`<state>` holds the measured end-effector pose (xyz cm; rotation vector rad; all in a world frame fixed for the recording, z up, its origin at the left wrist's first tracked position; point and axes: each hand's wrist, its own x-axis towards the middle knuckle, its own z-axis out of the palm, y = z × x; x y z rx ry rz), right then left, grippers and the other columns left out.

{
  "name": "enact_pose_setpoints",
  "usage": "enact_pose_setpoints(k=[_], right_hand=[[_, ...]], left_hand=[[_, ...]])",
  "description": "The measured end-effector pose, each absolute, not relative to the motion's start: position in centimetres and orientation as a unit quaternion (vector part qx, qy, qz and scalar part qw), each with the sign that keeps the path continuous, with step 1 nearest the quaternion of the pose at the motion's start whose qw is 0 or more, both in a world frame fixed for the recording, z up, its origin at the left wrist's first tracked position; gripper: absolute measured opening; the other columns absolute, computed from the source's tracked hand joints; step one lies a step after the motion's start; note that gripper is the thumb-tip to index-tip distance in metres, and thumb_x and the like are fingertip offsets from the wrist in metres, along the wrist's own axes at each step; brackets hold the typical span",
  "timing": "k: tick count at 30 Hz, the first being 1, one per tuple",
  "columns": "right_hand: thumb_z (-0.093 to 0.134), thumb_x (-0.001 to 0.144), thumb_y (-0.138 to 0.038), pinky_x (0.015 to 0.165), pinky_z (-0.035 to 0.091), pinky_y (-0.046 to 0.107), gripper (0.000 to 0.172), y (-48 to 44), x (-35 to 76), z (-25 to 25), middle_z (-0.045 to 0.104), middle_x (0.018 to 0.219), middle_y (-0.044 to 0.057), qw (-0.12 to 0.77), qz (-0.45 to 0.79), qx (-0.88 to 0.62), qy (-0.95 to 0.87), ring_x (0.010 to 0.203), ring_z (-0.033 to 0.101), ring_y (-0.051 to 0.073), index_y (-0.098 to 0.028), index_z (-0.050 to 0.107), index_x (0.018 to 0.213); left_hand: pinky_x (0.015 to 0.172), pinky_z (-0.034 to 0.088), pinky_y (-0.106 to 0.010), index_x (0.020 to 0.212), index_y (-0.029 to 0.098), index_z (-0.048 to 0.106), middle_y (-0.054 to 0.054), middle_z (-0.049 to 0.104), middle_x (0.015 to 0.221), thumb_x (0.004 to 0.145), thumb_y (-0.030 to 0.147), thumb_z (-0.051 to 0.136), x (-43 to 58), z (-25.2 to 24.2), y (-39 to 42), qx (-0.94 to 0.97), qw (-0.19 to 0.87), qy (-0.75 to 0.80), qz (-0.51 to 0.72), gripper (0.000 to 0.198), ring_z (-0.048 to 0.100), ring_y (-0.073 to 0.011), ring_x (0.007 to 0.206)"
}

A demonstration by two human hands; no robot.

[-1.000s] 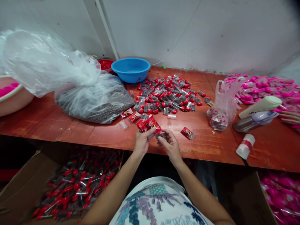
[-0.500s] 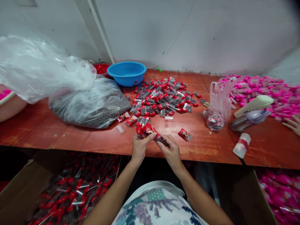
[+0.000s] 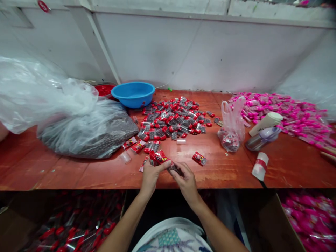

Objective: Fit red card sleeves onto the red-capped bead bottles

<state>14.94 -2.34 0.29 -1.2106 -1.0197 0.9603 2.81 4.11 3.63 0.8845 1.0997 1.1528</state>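
My left hand (image 3: pixel 151 174) is closed on a small stack of red printed labels (image 3: pixel 159 157) at the near edge of the red-brown table (image 3: pixel 65 171). My right hand (image 3: pixel 186 178) is closed on a small clear tube of dark beads (image 3: pixel 175 169), held against the labels. Just beyond my hands lie loose red labels (image 3: pixel 133 144), one more red label (image 3: pixel 199 158) to the right, and a clear empty tube (image 3: pixel 181 141). Farther back sits a pile of red-capped bead tubes (image 3: pixel 173 119).
A big clear bag of dark beads (image 3: pixel 86 131) fills the left side. A blue bowl (image 3: pixel 132 93) stands at the back. To the right are a small plastic bag (image 3: pixel 231 126), a heat gun (image 3: pixel 264 131), a tape roll (image 3: pixel 259 166) and pink-capped tubes (image 3: pixel 288 112). Boxes of tubes sit under the table.
The view has tilted up, showing more wall. My hands stay together at the table edge with the labels and tube. The other person's hand at the far right is out of sight.
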Motion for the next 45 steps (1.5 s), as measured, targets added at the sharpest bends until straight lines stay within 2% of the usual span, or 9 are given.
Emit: enact_pose_setpoints(k=[6,12,16,19,24,28,32,40,45], right_hand=[[0.069,0.077,-0.033,0.057,0.05,0.025,0.032,-2.1,15.6,0.3,0.066,0.082,0.002,0.62,0.546,-0.47,-0.311,0.063,0.059,0.012,-0.02,0.066,0.106],[0.07,0.076,-0.03,0.065,0.051,0.026,0.031,-2.5,15.7,0.1,0.068,0.087,0.002,0.624,0.491,-0.493,-0.355,0.071,0.061,0.013,-0.021,0.066,0.105],[0.072,0.073,-0.031,0.06,0.051,0.026,0.033,-2.3,16.1,0.1,0.068,0.084,0.001,0.617,0.554,-0.469,-0.303,0.066,0.062,0.013,-0.021,0.065,0.104],[0.071,0.074,-0.031,0.063,0.051,0.028,0.03,-2.2,16.6,0.4,0.069,0.087,0.003,0.596,0.538,-0.481,-0.352,0.071,0.063,0.015,-0.021,0.067,0.102],[0.066,0.079,-0.028,0.074,0.05,0.03,0.023,-2.3,16.6,0.8,0.066,0.094,0.004,0.582,0.381,-0.535,-0.479,0.085,0.061,0.018,-0.025,0.07,0.101],[0.067,0.078,-0.03,0.068,0.051,0.03,0.023,-2.8,16.0,0.7,0.068,0.087,0.003,0.581,0.481,-0.507,-0.418,0.076,0.062,0.017,-0.023,0.069,0.099],[0.067,0.078,-0.03,0.065,0.051,0.029,0.025,-3.2,15.8,0.7,0.068,0.081,0.001,0.603,0.542,-0.471,-0.348,0.069,0.062,0.015,-0.022,0.067,0.102],[0.064,0.081,-0.025,0.071,0.049,0.028,0.02,-3.1,16.3,0.6,0.063,0.091,0.003,0.619,0.347,-0.546,-0.445,0.081,0.06,0.017,-0.024,0.067,0.101],[0.068,0.078,-0.028,0.062,0.05,0.025,0.023,-2.8,16.3,0.4,0.066,0.081,0.001,0.625,0.5,-0.486,-0.35,0.067,0.06,0.013,-0.021,0.065,0.099]], left_hand=[[0.072,0.052,-0.028,0.077,0.013,0.071,-0.004,0.072,0.075,0.053,0.013,0.082,3.3,3.3,3.7,0.35,0.688,0.414,0.483,0.026,0.066,-0.0167,0.07],[0.065,0.052,-0.025,0.074,0.013,0.07,-0.004,0.071,0.071,0.052,0.013,0.083,3.5,3.5,3.6,0.357,0.677,0.437,0.472,0.025,0.065,-0.0157,0.064],[0.068,0.052,-0.027,0.075,0.013,0.07,-0.005,0.072,0.073,0.051,0.011,0.083,3.3,3.7,3.7,0.382,0.695,0.421,0.441,0.027,0.066,-0.017,0.066],[0.071,0.053,-0.029,0.085,0.014,0.07,-0.005,0.072,0.078,0.052,0.011,0.083,3.4,3.6,3.6,0.369,0.707,0.404,0.448,0.036,0.067,-0.0178,0.071],[0.072,0.052,-0.029,0.106,0.015,0.065,-0.005,0.072,0.075,0.054,0.014,0.083,3.9,3.4,3.4,0.363,0.664,0.421,0.5,0.055,0.067,-0.0164,0.068],[0.07,0.054,-0.031,0.111,0.018,0.064,-0.008,0.073,0.085,0.055,0.014,0.082,3.6,4.1,3.3,0.386,0.687,0.401,0.468,0.059,0.068,-0.0209,0.076],[0.07,0.054,-0.033,0.105,0.019,0.066,-0.009,0.073,0.091,0.053,0.012,0.082,3.6,4.8,3.3,0.391,0.71,0.383,0.442,0.056,0.068,-0.0243,0.084],[0.054,0.044,-0.019,0.064,0.015,0.062,0.004,0.061,0.059,0.054,0.016,0.083,4.8,3.7,2.8,0.413,0.611,0.458,0.496,0.024,0.054,-0.0089,0.053],[0.061,0.048,-0.023,0.079,0.015,0.066,0.001,0.065,0.066,0.056,0.016,0.082,4.7,3.7,2.8,0.393,0.662,0.433,0.468,0.028,0.058,-0.0116,0.06]])
